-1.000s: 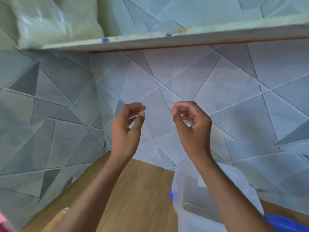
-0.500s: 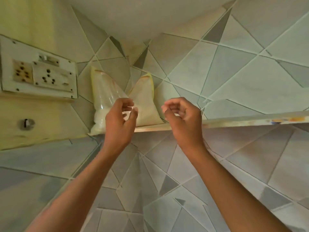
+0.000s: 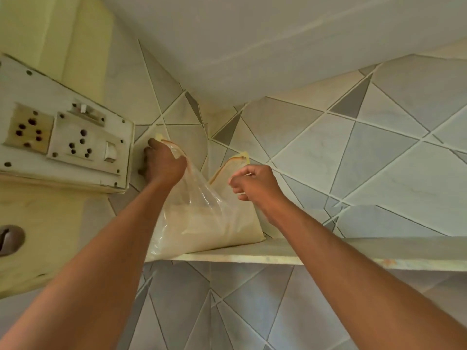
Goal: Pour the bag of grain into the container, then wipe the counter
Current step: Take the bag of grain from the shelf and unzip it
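A clear plastic bag of pale grain (image 3: 202,223) stands on a high stone shelf (image 3: 341,248) in the corner of the tiled wall. Its upper half is empty and floppy, with two corners sticking up. My left hand (image 3: 161,162) is closed around the bag's upper left corner. My right hand (image 3: 255,183) hovers with curled fingers just right of the bag's upper right corner, which pokes up behind it; whether it touches the plastic I cannot tell. The container and the counter are out of view.
A socket and switch panel (image 3: 63,142) is mounted on the wall left of the bag, close to my left hand. The shelf's underside above (image 3: 278,46) limits headroom. Grey triangular tiles (image 3: 379,160) cover the walls.
The view has tilted up from the counter and container to the shelf. Both hands have reached up and forward to the bag; the left hand has taken hold of its top corner.
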Tool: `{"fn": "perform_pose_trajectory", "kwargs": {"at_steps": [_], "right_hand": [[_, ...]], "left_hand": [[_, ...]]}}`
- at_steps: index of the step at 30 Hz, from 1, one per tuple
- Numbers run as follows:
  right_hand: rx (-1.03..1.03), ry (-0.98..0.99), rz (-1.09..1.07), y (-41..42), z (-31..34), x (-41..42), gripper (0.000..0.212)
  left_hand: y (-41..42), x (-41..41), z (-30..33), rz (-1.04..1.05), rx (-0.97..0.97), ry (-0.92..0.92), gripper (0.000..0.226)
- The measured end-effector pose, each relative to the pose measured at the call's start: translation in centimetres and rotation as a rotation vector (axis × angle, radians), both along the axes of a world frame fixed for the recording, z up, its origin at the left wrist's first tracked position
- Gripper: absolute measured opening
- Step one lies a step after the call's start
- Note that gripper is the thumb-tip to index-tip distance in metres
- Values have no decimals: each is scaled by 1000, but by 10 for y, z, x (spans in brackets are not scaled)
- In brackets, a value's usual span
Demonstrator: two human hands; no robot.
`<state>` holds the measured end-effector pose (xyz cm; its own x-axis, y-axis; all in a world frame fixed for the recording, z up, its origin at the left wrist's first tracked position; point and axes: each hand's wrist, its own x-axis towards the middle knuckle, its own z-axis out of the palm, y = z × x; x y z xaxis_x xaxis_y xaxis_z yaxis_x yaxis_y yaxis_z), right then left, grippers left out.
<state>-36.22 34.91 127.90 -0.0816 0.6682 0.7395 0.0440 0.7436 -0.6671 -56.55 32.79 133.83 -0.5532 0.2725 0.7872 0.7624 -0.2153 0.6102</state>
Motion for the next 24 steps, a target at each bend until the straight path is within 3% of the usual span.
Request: {"fn": "perform_pose_trajectory", "kwargs": {"at_steps": [4, 6, 11, 16, 21, 24], "right_hand": [[-30, 32, -138, 20, 22, -6, 25], [-47, 41, -213, 29, 38, -7, 29], [-80, 106, -342, 50, 75, -16, 62], [-266, 164, -313, 65, 81, -2, 99], [-307, 260, -161, 79, 80, 16, 113], [-251, 274, -6, 85, 79, 30, 106]], "left_hand": [[4, 13, 4, 8, 245, -54, 20], [-3, 18, -4, -28, 411, -27, 5], [-20, 35, -29, -41, 735, 137, 18], [-23, 34, -41, -38, 930, 202, 13], [-36, 41, -46, -57, 1009, 211, 17], [-43, 46, -46, -61, 1038, 227, 16]]}}
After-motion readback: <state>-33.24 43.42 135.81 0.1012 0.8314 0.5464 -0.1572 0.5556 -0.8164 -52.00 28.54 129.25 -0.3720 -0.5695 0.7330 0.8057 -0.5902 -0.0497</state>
